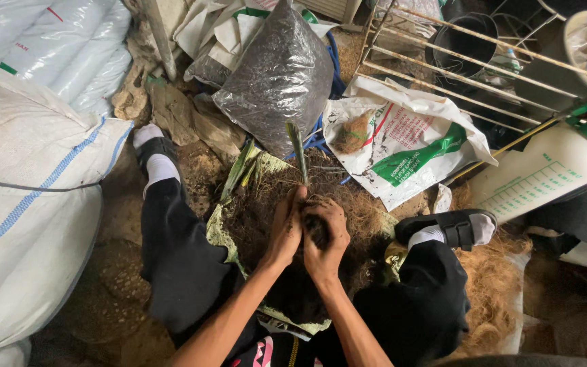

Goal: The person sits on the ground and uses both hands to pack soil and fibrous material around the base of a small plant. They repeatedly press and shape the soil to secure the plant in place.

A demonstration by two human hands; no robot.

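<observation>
Hands meet over a heap of coconut fibre — left hand, right hand. Fingers of both wrap closed around a green cutting's dark root ball

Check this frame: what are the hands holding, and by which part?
Both hands, left hand and right hand, clasp a green plant cutting at its dark, soil-covered base.

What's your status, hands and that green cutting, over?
Left hand and right hand both cupped around dark soil clump at base of upright green stem cutting. Brown coconut fibre pile underneath. Clear plastic bag of dark soil just beyond.
</observation>
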